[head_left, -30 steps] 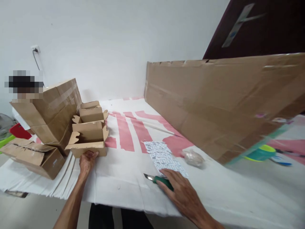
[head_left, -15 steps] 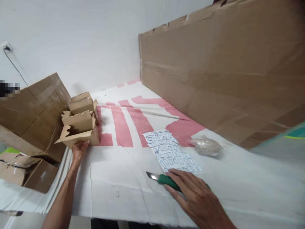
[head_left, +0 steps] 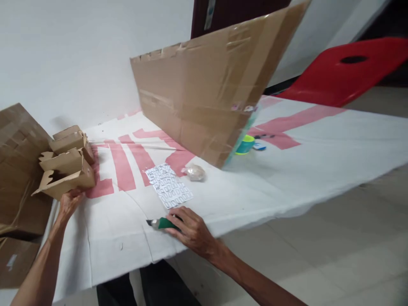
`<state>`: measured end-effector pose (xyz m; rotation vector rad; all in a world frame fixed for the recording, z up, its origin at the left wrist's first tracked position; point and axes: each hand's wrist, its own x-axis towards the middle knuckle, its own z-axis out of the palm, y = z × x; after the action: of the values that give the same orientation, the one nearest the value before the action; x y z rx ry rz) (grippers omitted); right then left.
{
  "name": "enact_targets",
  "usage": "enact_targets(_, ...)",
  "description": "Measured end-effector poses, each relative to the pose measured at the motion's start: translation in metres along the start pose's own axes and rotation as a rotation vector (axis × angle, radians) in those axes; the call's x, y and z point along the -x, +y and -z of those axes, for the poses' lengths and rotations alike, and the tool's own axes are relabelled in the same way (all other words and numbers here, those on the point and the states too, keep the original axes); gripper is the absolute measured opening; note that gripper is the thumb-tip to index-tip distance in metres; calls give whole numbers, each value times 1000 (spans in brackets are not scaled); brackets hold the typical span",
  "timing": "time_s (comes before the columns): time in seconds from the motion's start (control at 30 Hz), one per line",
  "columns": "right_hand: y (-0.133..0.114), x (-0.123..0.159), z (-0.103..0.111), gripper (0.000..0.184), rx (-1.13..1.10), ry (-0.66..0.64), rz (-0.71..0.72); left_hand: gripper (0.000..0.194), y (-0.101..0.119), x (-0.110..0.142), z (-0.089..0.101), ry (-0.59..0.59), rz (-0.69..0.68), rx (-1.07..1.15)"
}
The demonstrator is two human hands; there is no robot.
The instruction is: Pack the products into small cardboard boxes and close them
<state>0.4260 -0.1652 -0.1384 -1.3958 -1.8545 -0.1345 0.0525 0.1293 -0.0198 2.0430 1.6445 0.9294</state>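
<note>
My right hand [head_left: 191, 229] is closed round the green handle of a utility knife [head_left: 165, 223]. Its blade is out, pointing left just above the white cloth. A printed sheet of small outlined rectangles [head_left: 168, 187] lies right beyond the knife. My left hand [head_left: 70, 202] grips the lower front of a small open cardboard box [head_left: 68, 180] at the left; some of its fingers are hidden by the box. Directly behind that one sits another small cardboard box [head_left: 68, 138].
A large cardboard panel [head_left: 197, 97] stands across the table. Near it are a clear plastic packet [head_left: 195, 172] and a teal and yellow tape roll [head_left: 245, 144]. Larger cardboard [head_left: 19, 161] fills the left side, with a carton [head_left: 17, 261] below. A red chair [head_left: 344, 74] stands behind.
The view has swung to the right, bringing the red chair, tape roll and floor into sight. Both hands keep their holds on the knife and the small box.
</note>
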Motion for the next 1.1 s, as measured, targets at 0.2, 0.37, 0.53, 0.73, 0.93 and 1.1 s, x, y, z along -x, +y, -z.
enact_targets(0.2, -12, 6, -1, 17, 17, -47, 68, 57, 11, 98, 14, -93, -2, -24)
enact_targets(0.37, -12, 11, -9, 30, 42, -3, 43, 61, 11, 172, 5, -150, -56, 34)
enact_targets(0.53, -13, 14, -12, 27, 49, -20, 9, 56, 10, 213, -7, -84, -34, 99)
enact_targets(0.73, -11, 9, -17, 19, 109, -41, 0, 51, -5, 238, -20, -21, -57, 133)
enact_targets(0.93, -10, 17, -21, 17, 110, 2, 69, 36, -23, 266, -27, 93, -82, 182)
enact_targets(1.1, 16, 44, -34, 29, 102, 66, 231, 26, -25, 296, -1, 222, -68, 110)
